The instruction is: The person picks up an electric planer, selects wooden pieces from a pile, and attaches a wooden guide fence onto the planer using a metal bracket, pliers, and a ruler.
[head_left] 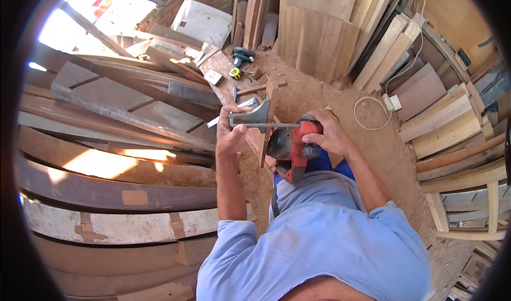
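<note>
A red and black power tool (290, 147) is in front of my body, with my right hand (327, 133) wrapped round its right end. A thin metal rod (279, 125) runs from it to a grey curved metal part (253, 118) on the left. My left hand (232, 128) grips that grey part, thumb below and fingers over the top. Just beyond and under the tool stands a narrow wooden piece (270, 101), partly hidden by it.
Farther off lie a green cordless drill (242, 56), a yellow tape measure (235, 73) and a small white box (213, 77). Long boards (117, 189) fill the left side. Planks (319, 40) lean at the back. A white cable (371, 113) loops on the dusty floor (386, 157).
</note>
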The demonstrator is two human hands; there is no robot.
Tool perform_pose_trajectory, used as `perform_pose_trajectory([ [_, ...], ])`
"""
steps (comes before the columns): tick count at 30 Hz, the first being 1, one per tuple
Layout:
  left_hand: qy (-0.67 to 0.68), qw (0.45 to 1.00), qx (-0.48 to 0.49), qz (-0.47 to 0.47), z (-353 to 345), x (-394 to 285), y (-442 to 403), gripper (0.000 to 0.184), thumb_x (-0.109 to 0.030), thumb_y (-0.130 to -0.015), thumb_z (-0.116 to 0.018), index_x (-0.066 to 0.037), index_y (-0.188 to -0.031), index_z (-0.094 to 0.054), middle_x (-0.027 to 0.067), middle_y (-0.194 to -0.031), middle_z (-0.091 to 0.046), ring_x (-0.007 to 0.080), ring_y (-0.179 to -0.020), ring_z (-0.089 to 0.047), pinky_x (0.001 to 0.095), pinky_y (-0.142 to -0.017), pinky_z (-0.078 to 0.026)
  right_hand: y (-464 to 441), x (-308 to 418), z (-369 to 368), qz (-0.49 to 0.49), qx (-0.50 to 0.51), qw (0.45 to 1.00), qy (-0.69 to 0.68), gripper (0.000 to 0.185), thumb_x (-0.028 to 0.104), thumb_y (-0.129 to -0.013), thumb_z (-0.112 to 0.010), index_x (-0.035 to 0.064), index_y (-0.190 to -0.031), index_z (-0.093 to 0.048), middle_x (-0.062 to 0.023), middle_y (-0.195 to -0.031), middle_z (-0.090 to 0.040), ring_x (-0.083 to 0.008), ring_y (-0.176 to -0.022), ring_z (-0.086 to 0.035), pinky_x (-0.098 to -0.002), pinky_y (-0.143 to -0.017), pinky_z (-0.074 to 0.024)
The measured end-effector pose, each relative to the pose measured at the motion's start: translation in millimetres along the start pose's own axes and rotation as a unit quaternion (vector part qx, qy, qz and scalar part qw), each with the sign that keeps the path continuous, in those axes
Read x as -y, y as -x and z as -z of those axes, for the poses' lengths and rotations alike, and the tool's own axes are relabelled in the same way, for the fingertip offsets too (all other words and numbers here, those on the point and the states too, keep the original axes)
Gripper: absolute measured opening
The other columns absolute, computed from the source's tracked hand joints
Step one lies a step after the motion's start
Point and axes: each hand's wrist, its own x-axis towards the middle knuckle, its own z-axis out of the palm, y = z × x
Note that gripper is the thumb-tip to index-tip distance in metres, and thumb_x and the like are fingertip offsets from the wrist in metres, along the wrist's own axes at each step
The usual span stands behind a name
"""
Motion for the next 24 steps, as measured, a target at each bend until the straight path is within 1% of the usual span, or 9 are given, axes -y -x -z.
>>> perform_pose_trajectory([
  [1,0.0,1.0,0.002,0.002,5.6,-13.4,-2.3,0.056,-0.02,-0.082,-0.083,-0.008,-0.126,-0.05,0.0119,-0.115,-0.066,0.0192,-0.1,-0.065,0.033,-0.088,-0.054,-0.6,-1.0,-0.4,0.011,-0.006,1.0,-0.007,0.063,0.04,-0.075,-0.081,-0.0012,-0.118,-0.06,-0.0183,-0.103,-0.061,-0.0361,-0.098,-0.06,-0.0426,-0.089,-0.0469],
  [3,-0.287,0.942,0.05,0.168,13.4,-41.8,-8.5,0.049,-0.022,-0.081,-0.084,-0.005,-0.121,-0.06,0.0093,-0.107,-0.07,0.014,-0.097,-0.067,0.0314,-0.085,-0.054,-1.8,-2.0,-0.3,0.021,-0.012,1.0,-0.015,0.063,0.04,-0.073,-0.082,-0.0019,-0.116,-0.061,-0.0169,-0.1,-0.061,-0.0336,-0.093,-0.06,-0.0411,-0.086,-0.0473],
  [4,-0.444,0.882,0.075,0.14,-1.2,-58.6,-17.6,0.051,-0.028,-0.079,-0.085,0.0,-0.116,-0.066,0.0123,-0.1,-0.073,0.0191,-0.093,-0.07,0.0341,-0.082,-0.055,-3.3,-2.1,0.4,0.028,0.002,0.999,-0.017,0.063,0.037,-0.073,-0.083,-0.002,-0.116,-0.061,-0.0172,-0.101,-0.061,-0.0338,-0.093,-0.06,-0.0412,-0.087,-0.0474],
  [5,-0.445,0.881,0.076,0.14,-9.0,-68.7,-25.6,0.051,-0.028,-0.079,-0.085,0.0,-0.116,-0.066,0.0123,-0.1,-0.073,0.0191,-0.093,-0.07,0.0341,-0.082,-0.055,-5.1,-1.9,1.3,0.035,0.014,0.999,-0.018,0.063,0.035,-0.072,-0.083,-0.0021,-0.116,-0.061,-0.0175,-0.101,-0.061,-0.0339,-0.094,-0.06,-0.0412,-0.087,-0.0474],
  [7,-0.65,0.733,0.184,0.072,-17.5,-80.9,-34.0,0.063,-0.035,-0.076,-0.086,0.002,-0.121,-0.064,0.0182,-0.106,-0.07,0.0302,-0.096,-0.068,0.0356,-0.091,-0.051,-5.4,2.6,-0.9,0.031,0.014,0.999,-0.025,0.062,0.033,-0.071,-0.084,-0.002,-0.117,-0.061,-0.0176,-0.101,-0.062,-0.0338,-0.094,-0.061,-0.0412,-0.087,-0.0475],
  [8,-0.672,0.712,0.201,0.023,-18.2,-82.9,-37.4,0.059,-0.034,-0.074,-0.086,0.002,-0.116,-0.066,0.0205,-0.103,-0.068,0.0323,-0.093,-0.068,0.0368,-0.087,-0.052,-6.4,5.1,-1.4,0.029,0.014,0.999,-0.03,0.061,0.03,-0.07,-0.084,-0.002,-0.117,-0.06,-0.0177,-0.101,-0.062,-0.0336,-0.094,-0.061,-0.0412,-0.086,-0.0476],
  [15,-0.66,0.719,0.217,0.026,-50.6,-74.2,-44.4,0.057,-0.034,-0.074,-0.087,0.004,-0.11,-0.064,0.0191,-0.096,-0.067,0.0314,-0.091,-0.068,0.0381,-0.078,-0.054,-8.3,17.8,-1.0,0.004,0.037,0.999,-0.009,0.058,0.028,-0.073,-0.081,-0.0002,-0.119,-0.061,-0.0204,-0.104,-0.061,-0.0391,-0.103,-0.059,-0.0443,-0.091,-0.0461],
  [23,-0.636,0.736,0.227,0.058,-35.8,-60.9,-63.1,0.063,-0.041,-0.07,-0.087,0.003,-0.109,-0.064,0.022,-0.097,-0.068,0.0398,-0.091,-0.066,0.0415,-0.08,-0.053,-9.3,16.7,-0.5,-0.02,0.041,0.999,0.019,0.061,0.032,-0.074,-0.08,-0.0021,-0.12,-0.059,-0.0217,-0.105,-0.061,-0.04,-0.102,-0.058,-0.0446,-0.091,-0.0461],
  [24,-0.635,0.741,0.218,0.03,-38.3,-59.0,-60.0,0.05,-0.03,-0.071,-0.088,0.001,-0.103,-0.063,0.0195,-0.093,-0.063,0.0359,-0.088,-0.065,0.0416,-0.074,-0.053,-9.2,14.1,-2.1,-0.019,0.04,0.999,0.019,0.061,0.032,-0.074,-0.08,-0.0021,-0.12,-0.059,-0.0217,-0.105,-0.061,-0.04,-0.102,-0.058,-0.0446,-0.091,-0.0461],
])
